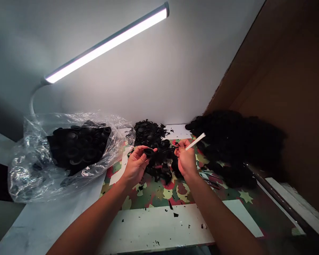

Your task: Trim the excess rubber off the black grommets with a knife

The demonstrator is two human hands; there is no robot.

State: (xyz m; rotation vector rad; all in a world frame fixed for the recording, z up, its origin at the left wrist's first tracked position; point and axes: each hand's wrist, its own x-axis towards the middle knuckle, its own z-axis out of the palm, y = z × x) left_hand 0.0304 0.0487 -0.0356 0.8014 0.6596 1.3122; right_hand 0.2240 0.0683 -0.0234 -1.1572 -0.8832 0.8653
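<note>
My left hand (136, 163) is closed around the edge of a black rubber-looking ring (149, 152), held between thumb and fingers above the table. To its right, my right hand (187, 161) grips a slim white stick-like tool (196, 141) that points up and away to the right; its working end is hidden by the fingers. Small black shreds show at the right fingertips, though I cannot tell whether they are held. Between and behind the hands lies a heap of black scraps and round pieces (149, 132).
At left, a clear plastic bag (29, 170) holds many black rings (77, 143). A big black pile (228, 138) sits at right beside a cardboard wall (281, 71). Metal tools (211, 177) lie near my right wrist on a patterned sheet (159, 202). A lit lamp (108, 44) hangs above.
</note>
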